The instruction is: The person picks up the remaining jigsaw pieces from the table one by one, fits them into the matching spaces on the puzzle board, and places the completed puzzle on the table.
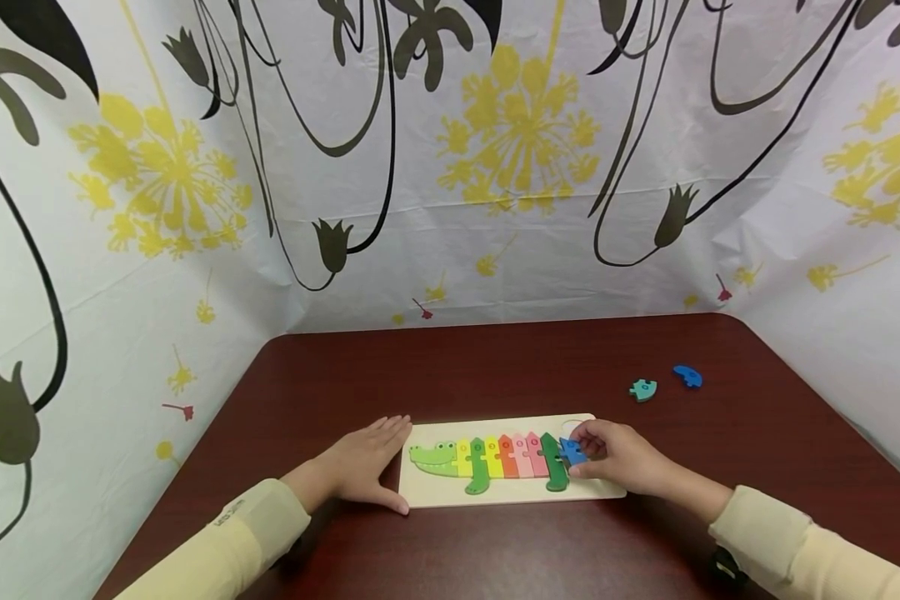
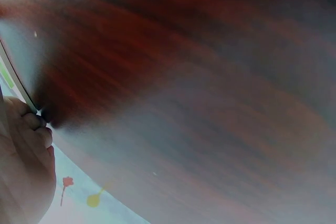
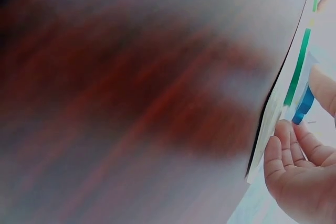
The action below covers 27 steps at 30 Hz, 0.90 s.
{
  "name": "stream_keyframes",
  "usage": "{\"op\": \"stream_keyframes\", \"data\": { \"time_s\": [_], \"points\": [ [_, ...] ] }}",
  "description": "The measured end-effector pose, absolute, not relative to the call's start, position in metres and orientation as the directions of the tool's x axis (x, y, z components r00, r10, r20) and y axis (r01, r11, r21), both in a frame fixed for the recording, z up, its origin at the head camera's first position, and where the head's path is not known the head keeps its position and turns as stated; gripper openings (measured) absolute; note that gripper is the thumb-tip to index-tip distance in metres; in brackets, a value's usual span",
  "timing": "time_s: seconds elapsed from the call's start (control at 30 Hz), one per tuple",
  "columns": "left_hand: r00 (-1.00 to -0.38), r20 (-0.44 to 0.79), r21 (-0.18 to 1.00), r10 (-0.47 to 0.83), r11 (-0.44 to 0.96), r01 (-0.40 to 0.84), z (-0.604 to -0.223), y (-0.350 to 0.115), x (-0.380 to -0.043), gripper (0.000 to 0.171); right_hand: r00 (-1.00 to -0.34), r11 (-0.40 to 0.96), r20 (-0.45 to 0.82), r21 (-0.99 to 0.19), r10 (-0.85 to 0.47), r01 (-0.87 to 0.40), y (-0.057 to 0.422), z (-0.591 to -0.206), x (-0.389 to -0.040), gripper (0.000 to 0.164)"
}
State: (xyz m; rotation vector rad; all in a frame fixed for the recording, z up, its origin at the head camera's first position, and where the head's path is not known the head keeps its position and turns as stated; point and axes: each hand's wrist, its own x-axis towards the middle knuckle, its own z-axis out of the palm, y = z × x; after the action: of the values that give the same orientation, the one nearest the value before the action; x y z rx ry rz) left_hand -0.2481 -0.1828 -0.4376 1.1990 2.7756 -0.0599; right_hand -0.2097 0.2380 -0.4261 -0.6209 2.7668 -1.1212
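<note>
A pale wooden puzzle board (image 1: 442,496) lies on the table with a crocodile made of coloured pieces, its green head (image 1: 435,460) at the left. My right hand (image 1: 622,458) pinches a blue puzzle piece (image 1: 572,452) between thumb and fingers, beside the dark green leg piece (image 1: 553,463). In the right wrist view the blue piece (image 3: 304,104) is tilted over the board, the thumb on one side. My left hand (image 1: 367,467) rests at the board's left edge, fingers straight and thumb spread along the near corner. Only part of the left hand (image 2: 26,166) shows in the left wrist view.
Two loose pieces, one teal (image 1: 643,389) and one blue (image 1: 687,376), lie on the dark red-brown table (image 1: 457,375) beyond the board to the right. A white cloth (image 1: 510,283) with printed flowers hangs around the table's back and sides.
</note>
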Motion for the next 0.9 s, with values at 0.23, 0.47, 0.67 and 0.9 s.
{"op": "stream_keyframes", "data": {
  "time_s": [0.23,0.47,0.67,0.9],
  "points": [
    [-0.677,-0.124,0.009,0.725,0.683,0.73,-0.4374,-0.1823,-0.2486,0.122,-0.914,0.663,0.056,-0.67,-0.401,-0.332,0.2372,-0.4275,-0.2095,0.039],
    [-0.677,-0.121,0.004,0.726,0.683,0.731,-0.4367,-0.1817,-0.249,0.123,-0.912,0.671,0.063,-0.658,-0.404,-0.342,0.2355,-0.429,-0.2103,0.038],
    [-0.686,-0.135,0.005,0.715,0.693,0.721,-0.4365,-0.1815,-0.2479,0.124,-0.913,0.68,0.054,-0.649,-0.405,-0.34,0.2353,-0.4292,-0.2103,0.038],
    [-0.688,-0.136,0.008,0.713,0.695,0.719,-0.4366,-0.1816,-0.2475,0.123,-0.915,0.684,0.044,-0.65,-0.402,-0.332,0.2341,-0.4269,-0.2095,0.039]
  ]
}}
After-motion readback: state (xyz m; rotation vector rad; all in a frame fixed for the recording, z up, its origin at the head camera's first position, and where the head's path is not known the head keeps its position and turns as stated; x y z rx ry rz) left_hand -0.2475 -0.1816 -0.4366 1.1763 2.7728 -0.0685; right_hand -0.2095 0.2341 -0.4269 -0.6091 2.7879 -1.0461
